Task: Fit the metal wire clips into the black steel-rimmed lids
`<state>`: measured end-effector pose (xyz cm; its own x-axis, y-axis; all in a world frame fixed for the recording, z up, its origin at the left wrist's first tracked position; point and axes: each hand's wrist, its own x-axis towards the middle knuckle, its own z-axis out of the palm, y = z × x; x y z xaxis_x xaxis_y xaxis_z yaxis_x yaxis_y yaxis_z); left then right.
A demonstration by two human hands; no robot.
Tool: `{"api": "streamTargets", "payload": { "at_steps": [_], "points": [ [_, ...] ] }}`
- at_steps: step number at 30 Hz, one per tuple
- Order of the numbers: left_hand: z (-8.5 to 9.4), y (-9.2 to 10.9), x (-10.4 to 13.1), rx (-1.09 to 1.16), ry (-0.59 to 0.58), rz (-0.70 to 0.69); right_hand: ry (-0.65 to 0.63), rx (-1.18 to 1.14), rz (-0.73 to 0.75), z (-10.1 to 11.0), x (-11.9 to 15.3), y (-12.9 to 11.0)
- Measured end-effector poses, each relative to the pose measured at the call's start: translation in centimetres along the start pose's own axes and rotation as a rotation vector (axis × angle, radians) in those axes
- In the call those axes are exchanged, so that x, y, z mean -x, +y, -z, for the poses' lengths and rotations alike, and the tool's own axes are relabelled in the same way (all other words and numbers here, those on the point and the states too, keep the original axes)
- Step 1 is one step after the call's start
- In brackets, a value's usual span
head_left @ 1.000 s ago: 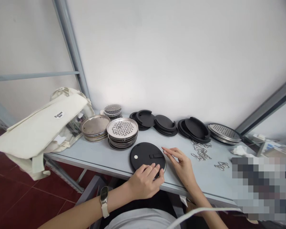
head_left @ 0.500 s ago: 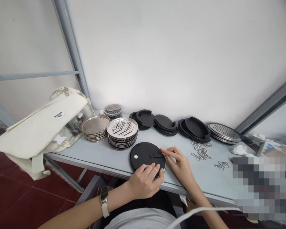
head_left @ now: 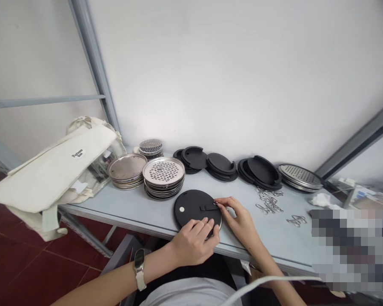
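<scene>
A round black disc (head_left: 194,205) with a white dot and a narrow slot lies at the table's front edge. My left hand (head_left: 194,240) grips its near rim, fingers bent over the top and the thumb side low at the edge. At the disc's right rim, my right hand (head_left: 238,219) pinches a small metal wire clip (head_left: 215,203) between thumb and forefinger, close to the slot's end. Most of that clip is hidden by the fingertips. Farther right lies a loose pile of wire clips (head_left: 270,202), with a few more clips (head_left: 296,220) nearer the front.
Left of the disc stand a stack of perforated metal discs (head_left: 164,172) and a stack of plain metal discs (head_left: 127,166). Black discs (head_left: 221,165) line the wall, ending at metal graters (head_left: 300,176). A cream bag (head_left: 57,165) hangs over the table's left end.
My right fingertips have shifted slightly at the disc's rim, and a bit of the metal clip now shows. My left hand and the disc stay in place.
</scene>
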<state>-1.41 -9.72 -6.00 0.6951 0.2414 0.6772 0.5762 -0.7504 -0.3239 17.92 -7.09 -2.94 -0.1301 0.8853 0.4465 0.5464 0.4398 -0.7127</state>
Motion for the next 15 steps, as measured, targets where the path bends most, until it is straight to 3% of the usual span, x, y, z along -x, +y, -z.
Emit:
{"api": "streamTargets", "payload": {
  "at_steps": [15],
  "points": [
    [-0.28,0.03,0.24,-0.020,-0.018,-0.003,-0.036,0.044,-0.065,-0.01,0.00,-0.13]
  ]
}}
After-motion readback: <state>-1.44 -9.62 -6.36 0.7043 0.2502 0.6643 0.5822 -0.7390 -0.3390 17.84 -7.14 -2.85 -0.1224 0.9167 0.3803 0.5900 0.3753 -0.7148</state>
